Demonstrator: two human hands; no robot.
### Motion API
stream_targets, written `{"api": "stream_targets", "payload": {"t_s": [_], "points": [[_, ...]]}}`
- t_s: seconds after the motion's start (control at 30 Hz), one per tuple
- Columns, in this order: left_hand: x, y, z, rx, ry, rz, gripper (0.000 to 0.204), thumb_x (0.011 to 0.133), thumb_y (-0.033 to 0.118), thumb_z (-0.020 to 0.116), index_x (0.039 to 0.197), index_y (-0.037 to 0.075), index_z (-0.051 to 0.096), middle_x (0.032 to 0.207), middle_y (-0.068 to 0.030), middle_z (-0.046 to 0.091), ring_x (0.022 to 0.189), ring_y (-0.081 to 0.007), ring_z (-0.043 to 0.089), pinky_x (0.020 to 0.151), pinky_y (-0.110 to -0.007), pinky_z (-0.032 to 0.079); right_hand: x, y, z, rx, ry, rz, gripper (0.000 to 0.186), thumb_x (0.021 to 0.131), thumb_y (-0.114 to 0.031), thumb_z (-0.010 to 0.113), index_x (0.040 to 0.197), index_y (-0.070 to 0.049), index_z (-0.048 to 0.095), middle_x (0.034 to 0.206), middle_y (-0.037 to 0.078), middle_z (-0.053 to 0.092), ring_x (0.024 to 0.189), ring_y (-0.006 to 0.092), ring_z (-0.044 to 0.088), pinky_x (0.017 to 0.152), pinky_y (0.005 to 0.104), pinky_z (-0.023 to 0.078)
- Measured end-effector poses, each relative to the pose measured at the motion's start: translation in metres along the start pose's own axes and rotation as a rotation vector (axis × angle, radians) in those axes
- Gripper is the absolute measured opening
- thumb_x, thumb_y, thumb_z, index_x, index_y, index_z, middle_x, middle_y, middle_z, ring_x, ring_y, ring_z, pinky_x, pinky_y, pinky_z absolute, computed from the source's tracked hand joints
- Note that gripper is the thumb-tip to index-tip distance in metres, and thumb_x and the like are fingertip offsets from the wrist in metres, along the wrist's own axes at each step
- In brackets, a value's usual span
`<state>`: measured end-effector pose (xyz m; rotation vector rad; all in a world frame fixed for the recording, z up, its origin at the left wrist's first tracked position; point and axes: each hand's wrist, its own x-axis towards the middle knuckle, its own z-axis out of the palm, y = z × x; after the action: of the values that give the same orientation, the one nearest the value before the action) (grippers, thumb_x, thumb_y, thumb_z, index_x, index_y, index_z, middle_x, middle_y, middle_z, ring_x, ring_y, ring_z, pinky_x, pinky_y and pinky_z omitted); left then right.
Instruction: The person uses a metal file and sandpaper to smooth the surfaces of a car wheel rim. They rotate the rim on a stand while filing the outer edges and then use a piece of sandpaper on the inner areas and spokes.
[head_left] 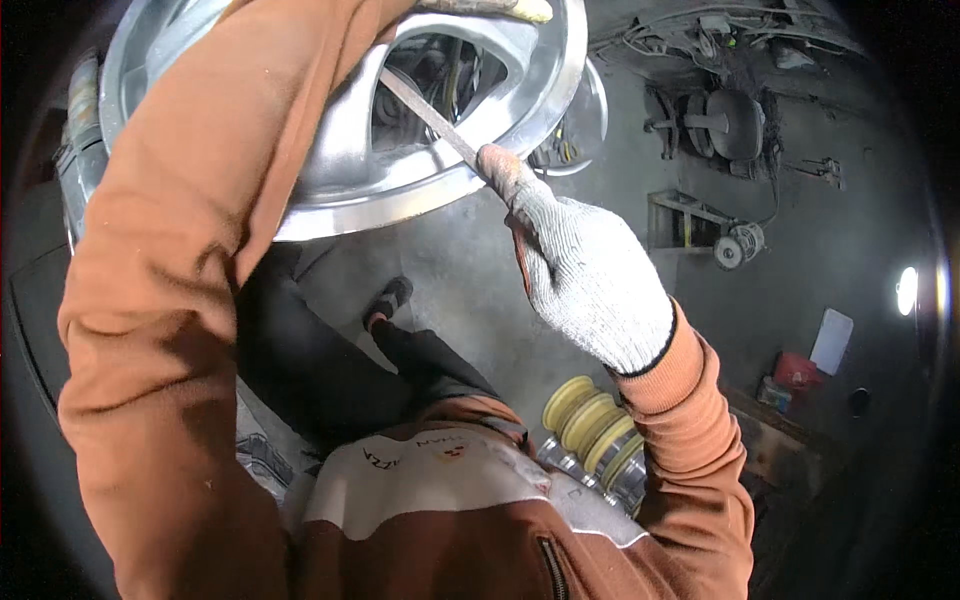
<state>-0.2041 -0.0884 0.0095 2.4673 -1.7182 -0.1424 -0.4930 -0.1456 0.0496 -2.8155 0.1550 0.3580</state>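
Observation:
My right hand (590,270), in a white knit glove with dirty fingertips, is closed around a file. The file's flat, narrow grey blade (430,115) points up and left into an opening between the spokes of a silver alloy wheel (340,150). A bit of orange shows below my fingers, likely its handle. The wheel lies tilted at the upper left. At the top edge my left hand (495,8), in a yellow-stained glove, rests on the wheel with its visible fingers stretched out. The rest of that hand is cut off by the picture's edge and my sleeve.
Another shiny rim (590,125) stands behind the wheel. Yellow ringed cylindrical pieces (590,425) are low by my right forearm. A dark seat (735,125), a frame with a round motor-like part (738,245), cables and a red container (796,371) lie to the right.

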Motion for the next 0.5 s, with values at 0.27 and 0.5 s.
{"api": "stream_targets", "payload": {"t_s": [0.27,0.5], "points": [[-0.014,0.003,0.001,0.061,-0.014,-0.036,0.066,0.098,0.066,0.042,0.131,0.017,0.072,0.141,-0.0147,0.064,0.129,-0.0368,0.057,0.113,-0.054,0.037,-0.065,-0.015,-0.033,-0.113,-0.243,0.152,0.074,0.081,-0.003,0.066,0.153,-0.008,0.048,0.067,0.011,0.056,0.054,0.0283,0.059,0.053,0.0394,0.051],[0.003,-0.012,0.011,0.068,-0.067,0.034,0.067,0.098,0.067,0.041,0.127,0.017,0.074,0.137,-0.0143,0.067,0.129,-0.0354,0.058,0.114,-0.053,0.036,-0.012,-0.015,-0.015,-0.008,-0.134,-0.006,0.067,0.085,0.003,0.06,0.151,-0.006,0.048,0.081,0.018,0.064,0.067,0.037,0.065,0.065,0.0437,0.054]]}}
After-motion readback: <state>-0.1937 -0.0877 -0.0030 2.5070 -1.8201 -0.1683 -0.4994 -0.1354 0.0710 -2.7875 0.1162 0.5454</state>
